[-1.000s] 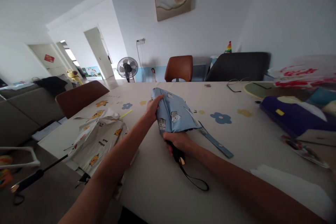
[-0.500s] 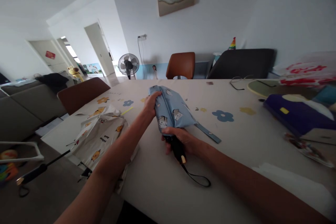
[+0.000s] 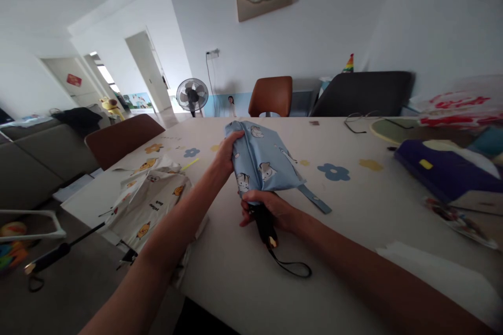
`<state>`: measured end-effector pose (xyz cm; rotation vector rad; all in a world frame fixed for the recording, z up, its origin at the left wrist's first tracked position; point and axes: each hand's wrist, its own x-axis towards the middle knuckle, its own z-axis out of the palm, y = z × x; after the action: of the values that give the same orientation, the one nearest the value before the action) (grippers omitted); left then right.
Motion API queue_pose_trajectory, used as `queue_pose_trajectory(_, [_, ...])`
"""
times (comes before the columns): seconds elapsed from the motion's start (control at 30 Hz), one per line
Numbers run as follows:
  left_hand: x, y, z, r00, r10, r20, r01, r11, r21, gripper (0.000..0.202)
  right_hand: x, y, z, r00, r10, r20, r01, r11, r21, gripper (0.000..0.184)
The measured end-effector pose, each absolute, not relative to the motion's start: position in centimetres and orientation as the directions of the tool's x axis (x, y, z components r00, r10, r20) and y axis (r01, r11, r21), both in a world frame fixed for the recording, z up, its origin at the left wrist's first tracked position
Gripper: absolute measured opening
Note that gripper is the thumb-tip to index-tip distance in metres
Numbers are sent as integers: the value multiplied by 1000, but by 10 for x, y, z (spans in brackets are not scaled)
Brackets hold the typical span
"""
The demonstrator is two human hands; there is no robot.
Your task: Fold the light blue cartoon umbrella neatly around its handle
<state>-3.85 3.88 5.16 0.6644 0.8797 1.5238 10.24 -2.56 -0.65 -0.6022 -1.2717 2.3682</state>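
Observation:
A folded light-blue umbrella (image 3: 271, 159) with a cat print is held over the table, its black handle (image 3: 265, 225) toward me. My left hand (image 3: 228, 152) grips the far left side of the cloth, thumb on top. Around the base of the cloth and the upper handle, my right hand (image 3: 271, 207) is closed, with its thumb pressing on the fabric. A wrist cord (image 3: 293, 271) loops from the handle's end. The blue tie strap (image 3: 316, 200) hangs loose at the right. Left of my forearm lies a second, cream umbrella (image 3: 151, 196) with a yellow cartoon print.
The cream umbrella's black handle (image 3: 49, 260) sticks out past the left table edge. At the right lie a purple box (image 3: 440, 172), a pair of glasses (image 3: 356, 125), a plastic bag (image 3: 463, 104) and white paper (image 3: 436, 277). Chairs (image 3: 271, 95) stand behind the white table (image 3: 231, 272).
A fold of the blue cloth has opened out farther to the right, showing more of its print. Both hands stay in nearly the same places, and the cord has swung slightly left.

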Motion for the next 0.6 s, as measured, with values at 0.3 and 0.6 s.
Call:
queue_pose_trajectory(0.3, [-40, 41, 52, -126, 986, -109, -531, 26, 847, 37, 100, -28, -9, -788, 596, -155, -161, -443, -882, 14])
queue_pose_trajectory(0.6, [-37, 35, 61, -114, 989, -95, -573, 13, 820, 34, 101, -31, 2, -793, 593, -143, -170, -440, -882, 18])
